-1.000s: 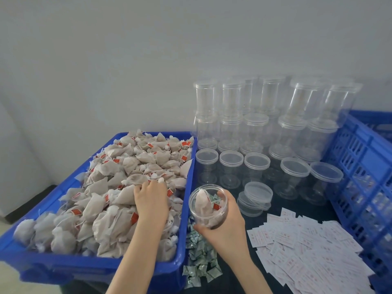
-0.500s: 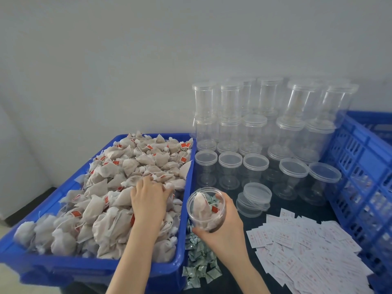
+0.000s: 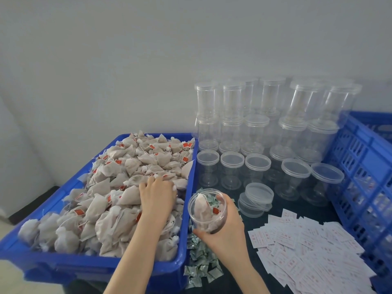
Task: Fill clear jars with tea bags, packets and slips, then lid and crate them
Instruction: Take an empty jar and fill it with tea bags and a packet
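Plain grey wall backs a dark table (image 3: pixel 297 211). At nine o'clock, a blue bin (image 3: pixel 127 266) holds tea bags (image 3: pixel 118 177); the left hand (image 3: pixel 158 193) rests on them, fingers curled into the heap. At six o'clock, the right hand (image 3: pixel 224 228) grips an open jar (image 3: pixel 206 211) holding a tea bag, above green packets (image 3: pixel 201 262).

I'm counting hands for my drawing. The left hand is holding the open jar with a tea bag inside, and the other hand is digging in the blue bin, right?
Swapped: the head view shows the right hand holding the open jar with a tea bag inside, and the left hand digging in the blue bin.
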`<state>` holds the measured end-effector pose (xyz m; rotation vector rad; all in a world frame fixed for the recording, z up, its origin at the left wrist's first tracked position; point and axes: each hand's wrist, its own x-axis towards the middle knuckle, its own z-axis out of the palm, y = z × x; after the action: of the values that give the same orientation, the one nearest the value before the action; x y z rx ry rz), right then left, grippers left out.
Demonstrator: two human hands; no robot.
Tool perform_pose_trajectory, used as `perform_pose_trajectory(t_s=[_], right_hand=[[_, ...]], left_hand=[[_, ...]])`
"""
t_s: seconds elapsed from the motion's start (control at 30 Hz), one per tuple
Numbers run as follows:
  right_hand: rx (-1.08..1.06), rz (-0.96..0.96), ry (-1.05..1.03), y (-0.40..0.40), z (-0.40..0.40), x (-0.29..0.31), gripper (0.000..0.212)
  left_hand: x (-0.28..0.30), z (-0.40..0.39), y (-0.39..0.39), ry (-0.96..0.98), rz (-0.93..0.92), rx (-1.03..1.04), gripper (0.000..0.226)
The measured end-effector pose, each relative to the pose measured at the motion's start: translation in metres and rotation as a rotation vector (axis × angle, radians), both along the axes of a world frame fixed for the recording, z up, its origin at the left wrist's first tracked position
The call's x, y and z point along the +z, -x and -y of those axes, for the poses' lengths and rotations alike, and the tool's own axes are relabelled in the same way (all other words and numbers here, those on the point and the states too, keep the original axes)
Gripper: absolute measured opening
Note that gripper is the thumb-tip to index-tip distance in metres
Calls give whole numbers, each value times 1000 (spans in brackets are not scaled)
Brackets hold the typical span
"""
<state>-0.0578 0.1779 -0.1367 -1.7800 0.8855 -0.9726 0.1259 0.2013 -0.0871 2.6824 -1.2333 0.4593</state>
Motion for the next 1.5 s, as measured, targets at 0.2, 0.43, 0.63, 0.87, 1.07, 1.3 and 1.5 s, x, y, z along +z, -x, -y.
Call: perform_pose_trajectory(t_s=[0.2,0.43,0.63,0.87,1.07,1.3,1.5], right_hand=[[7,-4,5,0,0,0,99],[2,-12,37,0,1,0,94],[-21,-35,119,1,3,0,96],[-75,-1,110,13,9,6,95],[-97,26,155,26,14,7,94],[-134,50,155,36,10,-1,97],[-189,11,107,52,16,-12,98]], left_hand=[[8,-6,0,441,-174,-53,21],[44,-16,16,925,-391,-299,23],[66,-23,42,866,-541,-546,28],[54,-11,76,517,-684,-630,27],[59,5,101,-147,-387,-677,18],[60,26,121,-454,-198,-716,24],[39,38,124,-331,-379,-843,22]])
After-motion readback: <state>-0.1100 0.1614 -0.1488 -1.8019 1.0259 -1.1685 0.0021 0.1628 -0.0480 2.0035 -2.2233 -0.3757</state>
